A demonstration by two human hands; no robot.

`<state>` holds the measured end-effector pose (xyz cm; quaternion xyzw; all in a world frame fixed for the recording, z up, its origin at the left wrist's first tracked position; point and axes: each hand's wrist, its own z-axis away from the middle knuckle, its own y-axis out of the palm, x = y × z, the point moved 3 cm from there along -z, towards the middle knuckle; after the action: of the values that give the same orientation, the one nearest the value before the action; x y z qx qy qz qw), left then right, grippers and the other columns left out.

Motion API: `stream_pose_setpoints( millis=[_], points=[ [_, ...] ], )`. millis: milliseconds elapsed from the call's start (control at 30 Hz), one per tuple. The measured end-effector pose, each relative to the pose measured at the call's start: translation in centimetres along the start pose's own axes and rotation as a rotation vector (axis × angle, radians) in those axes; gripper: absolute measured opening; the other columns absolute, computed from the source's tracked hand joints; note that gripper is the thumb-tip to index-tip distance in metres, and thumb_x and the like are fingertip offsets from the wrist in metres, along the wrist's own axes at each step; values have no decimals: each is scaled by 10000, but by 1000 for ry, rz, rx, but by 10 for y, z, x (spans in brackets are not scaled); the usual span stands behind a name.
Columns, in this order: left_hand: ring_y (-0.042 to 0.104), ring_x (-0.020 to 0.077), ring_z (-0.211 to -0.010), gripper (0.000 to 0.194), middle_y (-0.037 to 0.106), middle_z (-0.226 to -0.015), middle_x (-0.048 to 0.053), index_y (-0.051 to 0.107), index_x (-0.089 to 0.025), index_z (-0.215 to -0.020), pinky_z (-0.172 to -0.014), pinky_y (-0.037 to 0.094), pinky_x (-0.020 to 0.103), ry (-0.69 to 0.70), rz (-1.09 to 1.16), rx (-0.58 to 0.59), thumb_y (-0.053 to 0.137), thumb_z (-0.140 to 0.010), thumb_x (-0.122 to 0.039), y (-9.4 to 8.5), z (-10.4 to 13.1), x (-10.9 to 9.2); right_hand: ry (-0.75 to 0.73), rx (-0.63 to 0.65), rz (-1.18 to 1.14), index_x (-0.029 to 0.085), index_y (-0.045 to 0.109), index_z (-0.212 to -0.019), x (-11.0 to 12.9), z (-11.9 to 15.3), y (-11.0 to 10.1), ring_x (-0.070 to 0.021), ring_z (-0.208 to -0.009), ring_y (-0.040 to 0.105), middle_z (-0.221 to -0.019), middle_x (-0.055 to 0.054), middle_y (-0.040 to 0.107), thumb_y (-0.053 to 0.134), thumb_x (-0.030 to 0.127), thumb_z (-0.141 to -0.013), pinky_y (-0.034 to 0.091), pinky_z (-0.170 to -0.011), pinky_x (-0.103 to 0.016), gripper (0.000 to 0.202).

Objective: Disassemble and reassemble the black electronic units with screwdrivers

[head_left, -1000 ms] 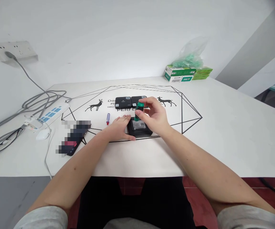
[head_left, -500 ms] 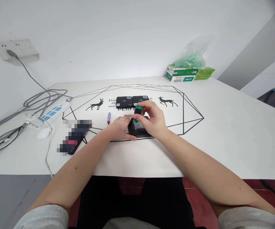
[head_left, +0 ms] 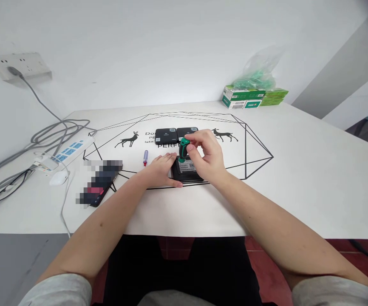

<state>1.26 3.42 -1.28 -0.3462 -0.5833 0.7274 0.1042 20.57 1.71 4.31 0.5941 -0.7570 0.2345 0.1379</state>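
Note:
A black flat case point(head_left: 187, 176) with an inner part bearing a white label point(head_left: 188, 165) lies near the middle of the desk. My left hand point(head_left: 162, 171) grips its left end, fingers at the far side and thumb along the near edge. Between the thumb and fingers of my right hand point(head_left: 208, 155) is a green and black screwdriver point(head_left: 184, 148), held nearly upright over the case's upper left. Its tip is too small to make out. Just beyond sit two closed black cases, a left one point(head_left: 166, 136) and a right one point(head_left: 186, 132).
A small purple screwdriver point(head_left: 145, 158) with a red end lies left of my left hand. Further left are a phone point(head_left: 103, 185), a power strip point(head_left: 75, 148), cables and glasses point(head_left: 7, 191). Green boxes point(head_left: 244, 97) under a plastic bag point(head_left: 257, 72) stand by the wall.
The screwdriver handle has turned, and my right thumb has drawn back along it to the right. My left hand stays in place on the case.

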Motion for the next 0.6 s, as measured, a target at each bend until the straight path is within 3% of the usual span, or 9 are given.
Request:
stream_pose_setpoints(
  millis=[100,167,267,433,600],
  points=[
    [219,448,-1703,1250,258,-1831,228,208,-128,-1763,-1358,209,567,-19,-1,25,695,-852,-833,1,0,1,84,18,-127,319,651,-1127,-5,3,4,-246,-1091,746,-1284,-87,709,675,460,-1040,678,-814,-436,168],
    [203,444,-1709,1283,212,-1847,225,150,-131,-1782,-1360,195,563,-16,2,30,685,-858,-840,0,1,0,179,59,-223,322,589,-1132,-9,7,7,-223,-1056,786,-1405,-81,696,713,491,-1024,692,-843,-429,236],
    [211,447,-1706,1299,223,-1847,212,109,-152,-1796,-1353,205,557,-2,8,24,692,-859,-836,-1,2,0,244,81,-273,325,548,-1138,-11,10,10,-204,-945,815,-1412,-80,730,743,528,-1006,701,-842,-437,311],
    [269,437,-1687,1265,288,-1831,187,104,-198,-1800,-1336,237,561,6,15,4,697,-871,-819,1,2,2,112,98,-167,316,650,-1191,-3,5,4,-230,-1010,795,-1372,-89,787,733,493,-1016,669,-832,-436,263],
    [300,453,-1668,1203,337,-1801,212,262,-158,-1747,-1331,264,548,6,-8,-4,733,-856,-814,2,-1,2,2,168,-65,329,729,-1327,2,1,-2,-245,-1001,767,-1333,-77,819,537,411,-1110,637,-837,-465,301]
  ],
)
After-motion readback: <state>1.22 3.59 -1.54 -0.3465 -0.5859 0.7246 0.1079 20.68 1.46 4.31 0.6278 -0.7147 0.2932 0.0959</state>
